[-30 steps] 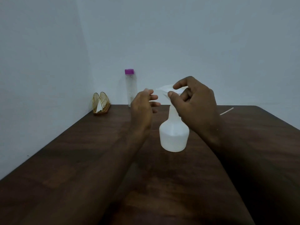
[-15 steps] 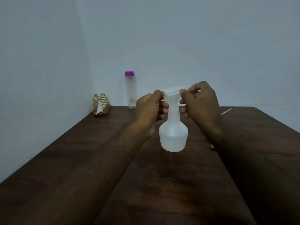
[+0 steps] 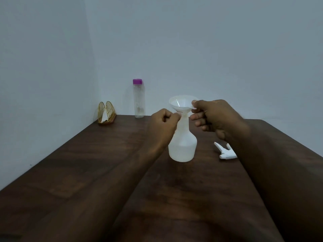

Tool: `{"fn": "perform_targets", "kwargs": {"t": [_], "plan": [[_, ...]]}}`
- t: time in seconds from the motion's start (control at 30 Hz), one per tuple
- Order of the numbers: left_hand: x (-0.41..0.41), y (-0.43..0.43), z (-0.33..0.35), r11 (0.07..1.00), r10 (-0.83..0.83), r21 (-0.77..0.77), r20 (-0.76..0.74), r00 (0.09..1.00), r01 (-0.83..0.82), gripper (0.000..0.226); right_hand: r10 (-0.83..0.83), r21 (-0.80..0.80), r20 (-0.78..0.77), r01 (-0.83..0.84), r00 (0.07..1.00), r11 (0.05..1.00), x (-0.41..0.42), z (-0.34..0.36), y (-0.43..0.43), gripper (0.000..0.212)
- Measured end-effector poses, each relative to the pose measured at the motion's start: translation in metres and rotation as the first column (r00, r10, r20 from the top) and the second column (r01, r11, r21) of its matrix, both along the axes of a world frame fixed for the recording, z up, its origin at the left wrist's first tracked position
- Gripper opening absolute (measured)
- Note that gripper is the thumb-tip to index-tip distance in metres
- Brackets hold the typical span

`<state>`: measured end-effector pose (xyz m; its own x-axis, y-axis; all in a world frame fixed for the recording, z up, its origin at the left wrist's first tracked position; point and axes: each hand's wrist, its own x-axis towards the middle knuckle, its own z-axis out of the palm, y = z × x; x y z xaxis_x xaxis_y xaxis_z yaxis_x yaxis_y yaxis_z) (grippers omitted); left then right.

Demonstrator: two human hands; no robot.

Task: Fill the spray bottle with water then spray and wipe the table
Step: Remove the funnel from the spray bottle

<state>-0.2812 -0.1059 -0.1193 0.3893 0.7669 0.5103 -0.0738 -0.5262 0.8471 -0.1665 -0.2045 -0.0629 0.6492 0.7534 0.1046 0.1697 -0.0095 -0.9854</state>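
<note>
A white spray bottle without its head stands upright on the dark wooden table. A white funnel sits in its neck. My right hand pinches the funnel's rim on the right side. My left hand is curled at the bottle's neck just below the funnel, and its fingertips are hidden against the neck. The white spray head lies on the table to the right of the bottle, partly behind my right forearm. A clear water bottle with a purple cap stands at the far wall.
A gold wire napkin holder with a white napkin stands in the far left corner. Walls close off the table at the back and left. The table's right edge runs diagonally at the far right.
The funnel now sits upright in the bottle's neck, with my right hand shifted onto its rim. My left hand has moved down to the neck. The spray head has come into view.
</note>
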Motion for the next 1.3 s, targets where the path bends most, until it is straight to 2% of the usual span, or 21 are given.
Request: {"fn": "perform_targets", "kwargs": {"t": [0.07, 0.2, 0.3, 0.4, 0.47, 0.53, 0.63, 0.77, 0.93, 1.03, 1.2, 1.3], "plan": [[0.002, 0.010, -0.018, 0.992, 0.069, 0.112, -0.118, 0.991, -0.056, 0.021, -0.026, 0.006, -0.010, 0.026, 1.000, 1.000, 0.004, 0.003, 0.000, 0.020], [0.015, 0.022, -0.046, 0.996, 0.040, 0.094, -0.356, 0.934, -0.006, 0.066, -0.059, 0.007, -0.011, 0.059, 0.998, 0.998, 0.009, 0.003, 0.005, 0.020], [0.025, 0.019, -0.056, 0.991, -0.001, 0.121, -0.403, 0.915, 0.055, 0.064, -0.041, 0.008, -0.029, 0.042, 0.999, 0.999, 0.011, 0.001, 0.008, 0.032], [0.024, 0.015, -0.062, 0.992, -0.044, 0.092, -0.405, 0.913, 0.088, 0.059, 0.060, -0.005, -0.009, -0.061, 0.998, 0.998, 0.014, 0.000, 0.009, 0.041], [0.024, 0.017, -0.067, 0.994, -0.080, 0.037, -0.376, 0.923, 0.101, 0.063, 0.110, -0.025, 0.023, -0.109, 0.994, 0.994, 0.018, 0.000, 0.010, 0.037], [0.023, 0.020, -0.069, 0.991, -0.116, 0.023, -0.376, 0.919, 0.134, 0.067, 0.116, 0.017, -0.014, -0.116, 0.993, 0.993, 0.023, 0.001, 0.011, 0.033], [0.022, 0.022, -0.071, 0.986, -0.131, 0.043, -0.418, 0.899, 0.164, 0.074, 0.116, 0.119, -0.149, -0.099, 0.982, 0.988, 0.030, 0.002, 0.014, 0.028], [0.023, 0.024, -0.075, 0.984, -0.093, 0.102, -0.403, 0.910, 0.145, 0.071, 0.086, 0.065, -0.054, -0.083, 0.995, 0.994, 0.035, -0.003, 0.016, 0.027], [0.022, 0.024, -0.076, 0.983, -0.067, 0.134, -0.375, 0.925, 0.126, 0.070, 0.170, 0.179, -0.198, -0.135, 0.965, 0.974, 0.040, -0.007, 0.015, 0.028], [0.021, 0.023, -0.076, 0.984, -0.066, 0.131, -0.368, 0.928, 0.122, 0.067, 0.157, 0.132, -0.092, -0.144, 0.983, 0.981, 0.040, -0.009, 0.015, 0.030], [0.021, 0.024, -0.076, 0.986, -0.090, 0.092, -0.403, 0.911, 0.138, 0.080, 0.110, 0.090, -0.018, -0.108, 0.994, 0.990, 0.035, -0.008, 0.019, 0.030], [0.020, 0.024, -0.077, 0.986, -0.081, 0.102, -0.401, 0.913, 0.132, 0.082, 0.114, 0.117, -0.030, -0.109, 0.993, 0.987, 0.033, -0.006, 0.019, 0.029]]}}
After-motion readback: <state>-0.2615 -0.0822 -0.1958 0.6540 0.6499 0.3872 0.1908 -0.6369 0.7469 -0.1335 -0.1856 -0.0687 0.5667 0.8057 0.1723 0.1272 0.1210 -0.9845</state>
